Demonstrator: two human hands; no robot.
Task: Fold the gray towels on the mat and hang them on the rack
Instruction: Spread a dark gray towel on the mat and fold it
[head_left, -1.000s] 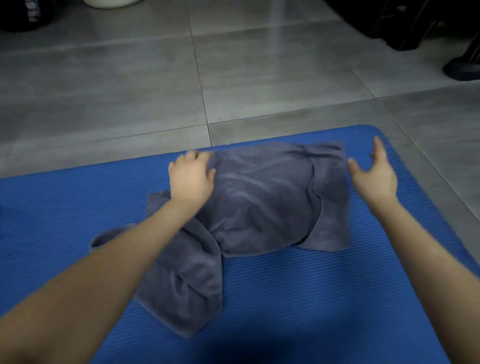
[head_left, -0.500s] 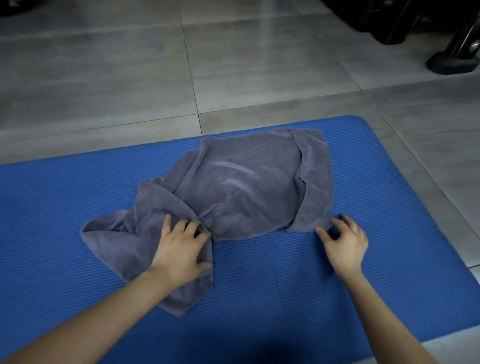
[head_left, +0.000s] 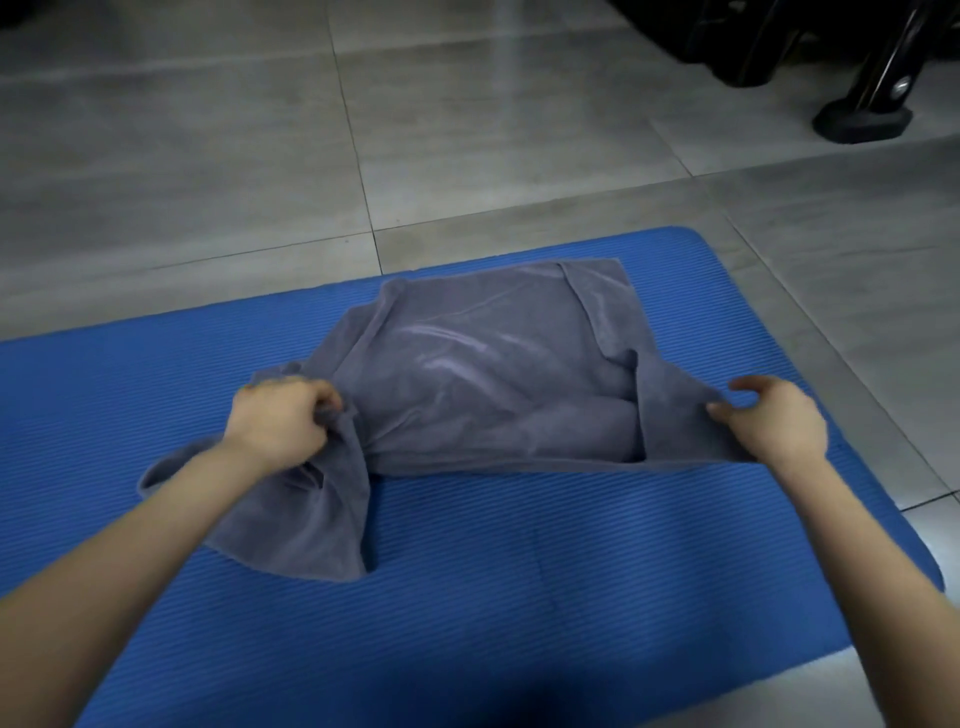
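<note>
On blue mat (head_left: 519, 597), both hands now off flat & gripping gray towel (head_left: 483, 364): left hand (head_left: 283, 423) bunches near edge, right hand (head_left: 774, 423) pinches corner, edge lifted; fold underway.

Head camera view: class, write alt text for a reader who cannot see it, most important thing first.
Two bare hands hold the near edge of a rumpled gray towel on a blue mat: the left hand bunches cloth, the right hand pinches the right corner. Gray floor tiles lie beyond, with a dark stand at the top right.
</note>
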